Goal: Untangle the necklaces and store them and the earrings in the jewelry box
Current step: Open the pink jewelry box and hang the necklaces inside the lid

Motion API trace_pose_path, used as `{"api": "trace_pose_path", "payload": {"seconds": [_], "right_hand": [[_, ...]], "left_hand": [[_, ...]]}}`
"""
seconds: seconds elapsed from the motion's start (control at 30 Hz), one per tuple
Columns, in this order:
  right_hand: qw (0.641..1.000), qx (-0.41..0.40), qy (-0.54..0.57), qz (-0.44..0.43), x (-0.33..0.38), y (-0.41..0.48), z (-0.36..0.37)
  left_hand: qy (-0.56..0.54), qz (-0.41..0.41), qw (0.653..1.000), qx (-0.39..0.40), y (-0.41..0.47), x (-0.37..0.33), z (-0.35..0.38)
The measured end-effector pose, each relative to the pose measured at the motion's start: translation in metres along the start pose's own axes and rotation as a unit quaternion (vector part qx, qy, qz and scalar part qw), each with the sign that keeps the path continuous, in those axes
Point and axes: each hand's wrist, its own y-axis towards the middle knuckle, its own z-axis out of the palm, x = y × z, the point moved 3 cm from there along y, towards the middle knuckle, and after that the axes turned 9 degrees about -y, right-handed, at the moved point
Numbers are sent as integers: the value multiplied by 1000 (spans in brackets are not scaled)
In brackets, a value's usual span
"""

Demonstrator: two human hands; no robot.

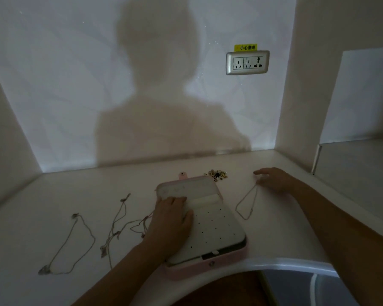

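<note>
A pink jewelry box [217,228] lies open in the middle of the white desk, its white inner panel dotted with small holes. My left hand [171,219] rests flat on the box's left side, fingers straight. My right hand [272,178] is on the desk to the right and pinches the top end of a thin necklace [245,204] that lies in a loop beside the box. A tangle of necklaces [119,228] lies left of the box. One separate necklace [69,246] lies further left. A small heap of earrings [217,174] sits behind the box.
The white desk [53,195] meets a wall at the back and side panels left and right. A wall socket [247,62] with a yellow label sits above. A curved desk edge and a grey chair part [296,288] are at the bottom right.
</note>
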Motion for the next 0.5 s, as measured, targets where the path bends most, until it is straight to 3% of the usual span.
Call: {"api": "trace_pose_path", "payload": {"seconds": [0.17,0.5], "right_hand": [[999,19,34,-37,-14,9,-15],[995,37,-84,-46,-9,16,-14]], "left_hand": [[20,17,1000,-12,0,-1,1],[39,23,999,9,11,-1,4]]}}
